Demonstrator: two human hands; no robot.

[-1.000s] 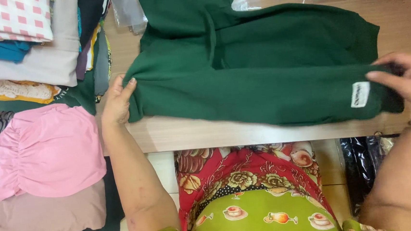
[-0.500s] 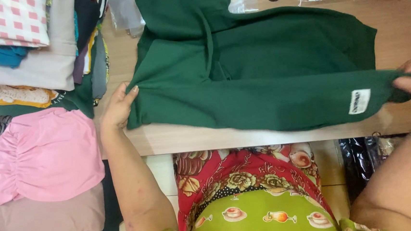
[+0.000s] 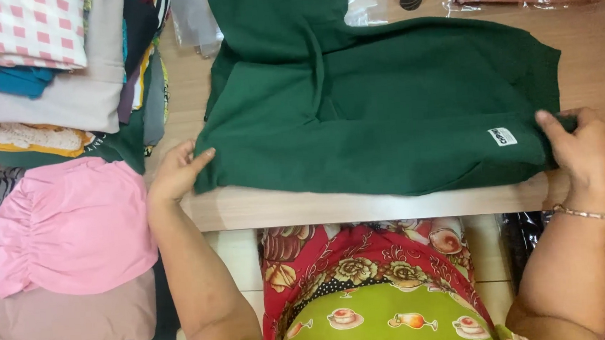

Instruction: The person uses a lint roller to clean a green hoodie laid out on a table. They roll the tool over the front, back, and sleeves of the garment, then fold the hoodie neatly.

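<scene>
Head view: green garment (image 3: 383,107) top cropped.

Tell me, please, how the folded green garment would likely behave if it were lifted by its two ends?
The green garment looks like thick, soft knit, so it would probably sag in the middle and its fold might fall open. Its layered bulk suggests moderate weight for cloth. The left hand and right hand hold opposite ends on the wooden table; pushed, it would likely bunch rather than slide.

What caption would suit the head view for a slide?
Both hands, left hand and right hand, grip opposite ends of a folded green garment on a wooden table.
</scene>
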